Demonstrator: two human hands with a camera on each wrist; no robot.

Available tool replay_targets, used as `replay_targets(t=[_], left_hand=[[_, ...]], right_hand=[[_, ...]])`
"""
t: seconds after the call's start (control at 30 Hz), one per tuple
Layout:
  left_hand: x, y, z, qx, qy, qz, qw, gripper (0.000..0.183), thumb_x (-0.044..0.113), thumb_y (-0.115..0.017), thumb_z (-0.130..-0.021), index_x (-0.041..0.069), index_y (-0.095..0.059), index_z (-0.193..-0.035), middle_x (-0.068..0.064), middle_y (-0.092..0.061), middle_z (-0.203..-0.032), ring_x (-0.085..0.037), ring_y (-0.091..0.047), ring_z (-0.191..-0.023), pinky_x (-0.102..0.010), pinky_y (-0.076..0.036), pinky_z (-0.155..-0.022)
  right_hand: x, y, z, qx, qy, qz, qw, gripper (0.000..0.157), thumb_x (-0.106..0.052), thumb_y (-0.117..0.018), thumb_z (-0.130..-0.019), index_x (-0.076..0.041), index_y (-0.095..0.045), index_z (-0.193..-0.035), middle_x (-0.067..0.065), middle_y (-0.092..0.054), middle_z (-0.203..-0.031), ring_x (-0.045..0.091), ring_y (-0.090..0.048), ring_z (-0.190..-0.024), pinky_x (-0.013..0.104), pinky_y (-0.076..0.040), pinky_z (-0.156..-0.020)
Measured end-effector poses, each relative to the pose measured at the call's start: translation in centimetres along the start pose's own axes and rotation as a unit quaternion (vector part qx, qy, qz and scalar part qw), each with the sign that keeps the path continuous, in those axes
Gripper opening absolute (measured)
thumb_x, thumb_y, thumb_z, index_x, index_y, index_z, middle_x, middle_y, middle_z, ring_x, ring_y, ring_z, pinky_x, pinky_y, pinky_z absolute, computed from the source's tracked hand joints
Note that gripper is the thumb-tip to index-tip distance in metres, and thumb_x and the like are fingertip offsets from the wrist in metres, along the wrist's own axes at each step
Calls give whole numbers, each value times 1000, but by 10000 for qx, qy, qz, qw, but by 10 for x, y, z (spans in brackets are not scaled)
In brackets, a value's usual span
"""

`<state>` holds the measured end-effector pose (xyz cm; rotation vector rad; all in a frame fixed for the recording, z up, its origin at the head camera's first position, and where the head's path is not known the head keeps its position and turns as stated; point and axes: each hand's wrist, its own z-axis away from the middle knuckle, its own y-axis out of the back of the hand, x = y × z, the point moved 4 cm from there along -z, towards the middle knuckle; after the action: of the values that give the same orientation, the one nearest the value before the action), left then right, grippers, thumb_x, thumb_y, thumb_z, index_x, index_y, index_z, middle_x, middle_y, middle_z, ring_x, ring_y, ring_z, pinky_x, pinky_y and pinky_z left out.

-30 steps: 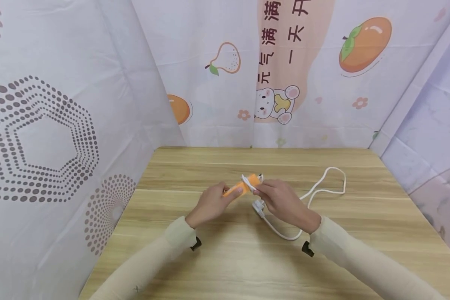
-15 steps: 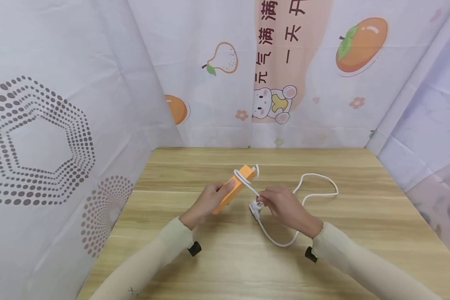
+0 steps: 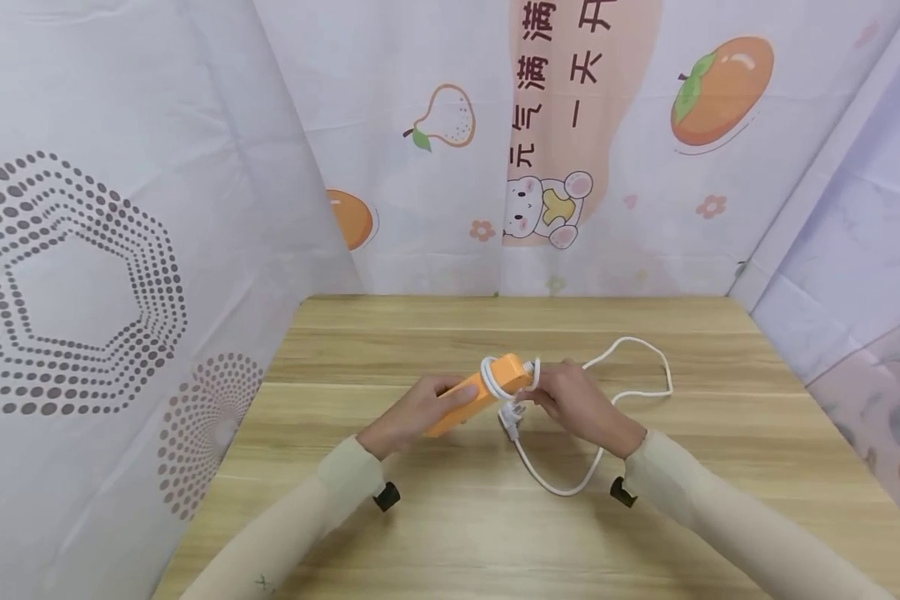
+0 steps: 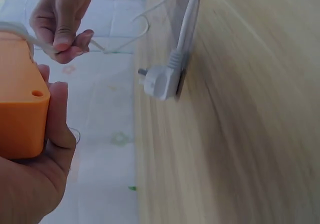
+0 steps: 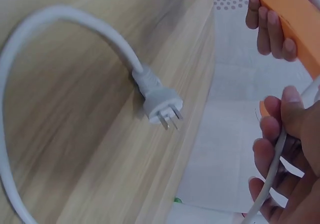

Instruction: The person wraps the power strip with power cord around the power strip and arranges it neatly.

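Note:
My left hand point(image 3: 426, 410) grips an orange power strip point(image 3: 482, 402), its thumb lying along the top. White cord is wound round the strip near its far end, where it comes out of the body. In the right wrist view, the thumb and fingertips of my right hand point(image 5: 295, 139) pinch the cord point(image 5: 270, 176), which trails down across the other fingers. The head view has my right hand close beside the strip's cord end. Below and between the hands, the white plug point(image 3: 508, 419) lies on the table, its metal pins point(image 5: 172, 116) showing in the right wrist view.
Loose cord point(image 3: 633, 339) makes a long loop on the wooden table point(image 3: 495, 533), right of the hands, and curves back to the plug. Printed white curtains point(image 3: 420, 208) stand along the table's back and sides. A dark strap piece point(image 3: 387, 497) shows under each sleeve.
My right hand drew the cord down and away from the strip, then rose back to its cord end. The strip tipped steeper, then flatter again, and more cord now lies round it.

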<state>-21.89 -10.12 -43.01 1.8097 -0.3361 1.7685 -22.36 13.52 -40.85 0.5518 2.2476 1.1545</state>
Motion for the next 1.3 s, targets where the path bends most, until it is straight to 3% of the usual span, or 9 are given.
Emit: replay_targets(t=[0.2,0.33,0.43,0.53,0.6,0.73,0.87,1.1,1.3], left_hand=[[5,3,4,-423,-385,-986,9935,27,49,-64,-100,26,-76,-108,2,-64,-90,-14,-53,-79,-29,-44,-68],[12,1,3,-776,-764,-1917,9754,25,53,-68,-96,30,-75,-105,8,-68,-93,-10,-57,-77,-27,-48,-68],[18,-3,1,-922,-1180,-2759,9495,30,60,-68,-93,30,-71,-92,11,-61,-83,-6,-53,-70,-24,-44,-63],[21,-9,-1,-928,-1543,-3643,9137,40,66,-66,-91,27,-64,-80,12,-51,-74,-3,-46,-67,-21,-39,-61],[23,-13,-1,-879,-1715,-4138,8897,43,67,-67,-90,25,-65,-80,12,-51,-75,-2,-45,-67,-19,-39,-61],[21,-21,1,-618,-1673,-5049,8446,50,70,-67,-88,21,-74,-95,13,-62,-89,-2,-52,-76,-18,-43,-62],[17,-26,0,-224,-1313,-5649,8143,60,76,-60,-88,19,-74,-102,9,-66,-97,-6,-54,-80,-21,-44,-60],[13,-28,-3,322,-946,-5930,7990,62,74,-58,-91,14,-70,-102,3,-62,-89,-11,-52,-73,-24,-42,-51],[9,-20,-9,863,-796,-6011,7905,64,74,-57,-92,11,-68,-90,2,-57,-78,-12,-50,-63,-25,-40,-47]], right_hand=[[-2,0,-3,-176,306,458,9983,18,-1,-86,-76,-14,-74,-80,-7,-66,-73,9,-58,-64,38,-46,-66],[-4,-2,-5,-440,465,576,9963,19,-3,-88,-77,-16,-80,-88,-9,-66,-78,7,-59,-69,31,-40,-66],[-7,-4,-8,-581,641,732,9936,9,-15,-87,-82,-19,-80,-88,-11,-63,-77,5,-57,-69,29,-38,-65],[-9,-6,-9,-619,843,841,9910,6,-21,-85,-85,-20,-80,-85,-12,-59,-74,6,-55,-68,28,-37,-64],[-11,-6,-10,-602,906,859,9904,7,-22,-86,-83,-20,-79,-83,-12,-57,-72,6,-54,-68,28,-36,-62],[-16,-4,-13,-548,882,992,9896,12,-26,-87,-81,-18,-78,-80,-12,-53,-70,8,-50,-65,27,-36,-61],[-23,-1,-17,-498,845,1293,9867,15,-27,-87,-83,-15,-78,-80,-9,-56,-72,11,-50,-65,27,-36,-61],[-28,5,-20,-283,561,1395,9882,14,-20,-85,-86,-9,-77,-81,-4,-56,-70,15,-54,-63,32,-44,-60],[-33,8,-23,-67,736,1282,9890,13,-14,-80,-91,-6,-76,-82,-4,-48,-68,13,-46,-58,31,-45,-58]])
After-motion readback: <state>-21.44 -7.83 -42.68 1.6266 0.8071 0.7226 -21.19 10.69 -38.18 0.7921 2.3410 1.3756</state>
